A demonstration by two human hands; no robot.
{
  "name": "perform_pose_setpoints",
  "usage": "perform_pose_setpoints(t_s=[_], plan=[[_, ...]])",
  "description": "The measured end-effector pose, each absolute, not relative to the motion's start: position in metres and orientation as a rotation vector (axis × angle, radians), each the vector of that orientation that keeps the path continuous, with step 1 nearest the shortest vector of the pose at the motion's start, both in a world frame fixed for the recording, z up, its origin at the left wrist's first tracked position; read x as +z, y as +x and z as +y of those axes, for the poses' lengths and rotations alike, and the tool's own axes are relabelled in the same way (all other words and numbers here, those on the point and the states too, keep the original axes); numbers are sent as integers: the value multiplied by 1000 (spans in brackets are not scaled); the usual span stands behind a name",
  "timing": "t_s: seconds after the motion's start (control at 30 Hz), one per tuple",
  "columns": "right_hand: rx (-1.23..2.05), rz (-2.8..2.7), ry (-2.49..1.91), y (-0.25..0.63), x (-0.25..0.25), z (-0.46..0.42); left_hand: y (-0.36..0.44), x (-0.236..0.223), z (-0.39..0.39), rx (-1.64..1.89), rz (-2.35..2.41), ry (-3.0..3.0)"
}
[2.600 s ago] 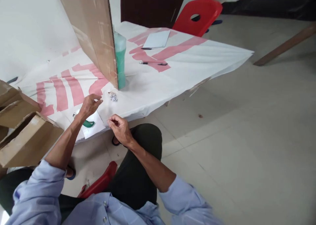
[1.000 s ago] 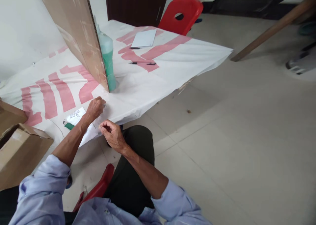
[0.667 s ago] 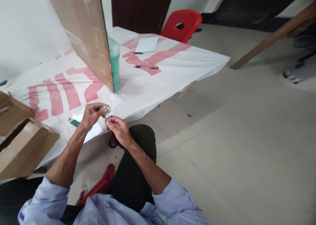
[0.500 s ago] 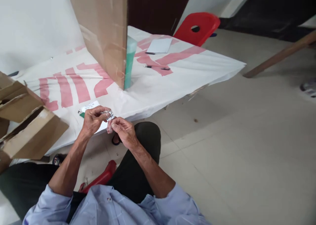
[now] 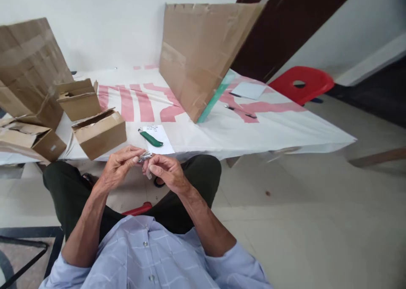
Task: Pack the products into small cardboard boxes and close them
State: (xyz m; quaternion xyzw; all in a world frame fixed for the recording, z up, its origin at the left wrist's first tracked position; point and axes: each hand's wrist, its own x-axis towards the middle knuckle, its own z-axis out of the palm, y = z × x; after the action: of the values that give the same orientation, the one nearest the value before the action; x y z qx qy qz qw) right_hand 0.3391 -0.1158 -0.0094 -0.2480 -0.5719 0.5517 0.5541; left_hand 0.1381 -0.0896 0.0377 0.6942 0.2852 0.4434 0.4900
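Observation:
Over my lap, just off the table's front edge, both hands meet at a small shiny silvery piece [image 5: 145, 155], too small to name. My left hand [image 5: 119, 164] is closed on it from the left, thumb against fingers. My right hand [image 5: 168, 170] pinches at its other side, where a pale, clear bit hangs below the fingers; I cannot make out what that is. Close beyond the hands, a green-handled utility knife [image 5: 151, 138] lies partly on a white sheet of paper [image 5: 165, 141] with small drawn shapes.
Small cardboard boxes [image 5: 100, 134] stand at the left of the cloth-covered table [image 5: 279, 132], with a larger box [image 5: 28, 64] behind. An upright cardboard panel [image 5: 206, 48] has a green object [image 5: 215, 96] behind it. Farther right are a pen [image 5: 239, 111] and a red chair [image 5: 301, 83].
My view has swung left, so more boxes show and the table appears farther right. Both hands stay together at the silvery piece. The green knife has come into fuller view.

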Motion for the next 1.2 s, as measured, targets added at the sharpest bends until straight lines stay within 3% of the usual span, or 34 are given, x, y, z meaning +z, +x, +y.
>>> perform_pose_setpoints(t_s=[0.3,0.97,1.2], plan=[[1397,-1567,-569,307,2,-141,93,23,-141,1325,744,1652],[1451,-1881,-646,304,9,-167,75,-9,-167,1215,702,1208],[1532,-1936,-665,306,14,-170,77,-9,-170,1187,685,1328]])
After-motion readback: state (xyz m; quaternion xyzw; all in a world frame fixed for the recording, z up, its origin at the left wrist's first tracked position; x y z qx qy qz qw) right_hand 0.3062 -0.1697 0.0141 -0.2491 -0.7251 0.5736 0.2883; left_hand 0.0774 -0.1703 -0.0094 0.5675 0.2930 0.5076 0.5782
